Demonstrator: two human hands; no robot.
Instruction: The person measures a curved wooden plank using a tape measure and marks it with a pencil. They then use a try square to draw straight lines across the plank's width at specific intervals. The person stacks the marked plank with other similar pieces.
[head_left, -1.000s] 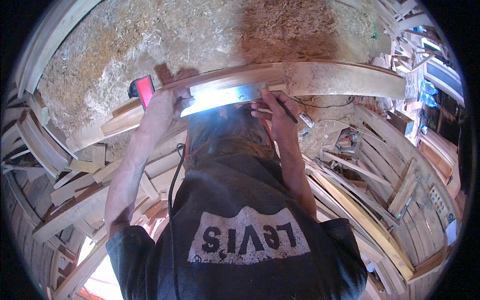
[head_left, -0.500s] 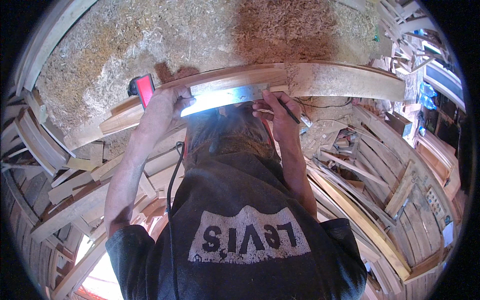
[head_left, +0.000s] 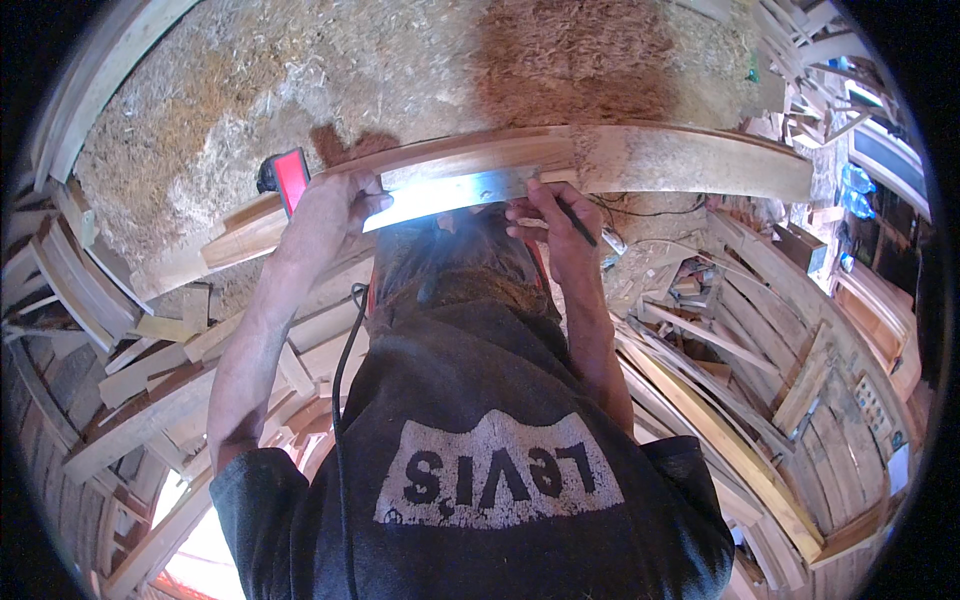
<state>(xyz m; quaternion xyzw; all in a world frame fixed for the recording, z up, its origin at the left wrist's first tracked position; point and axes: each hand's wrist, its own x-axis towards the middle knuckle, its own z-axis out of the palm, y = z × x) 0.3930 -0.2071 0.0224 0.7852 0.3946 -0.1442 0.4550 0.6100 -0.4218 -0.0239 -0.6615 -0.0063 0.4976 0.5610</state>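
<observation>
A shiny flat metal strip (head_left: pixel 440 198), brightly lit, lies along a wooden board (head_left: pixel 500 155) in front of me. My left hand (head_left: pixel 332 208) grips the strip's left end, with the fingers curled over it. A red-faced object with a dark side (head_left: pixel 291 180) stands just left of that hand; its kind is not clear. In my right hand (head_left: pixel 560 212) is a thin dark pencil-like marker (head_left: pixel 580 224), pinched with its back end pointing down and right. The right fingertips touch or nearly touch the strip's right end, and the marker's tip is hidden there.
Sawdust and shavings (head_left: pixel 400 70) cover the ground beyond the board. A broad pale plank (head_left: pixel 700 160) extends to the right. Stacked timber offcuts (head_left: pixel 150 400) lie at left, more planks (head_left: pixel 720 430) at right. A black cord (head_left: pixel 345 400) hangs along my left side.
Hardly anything differs. The marker in my right hand has shifted very slightly; the left hand and the strip hold their place.
</observation>
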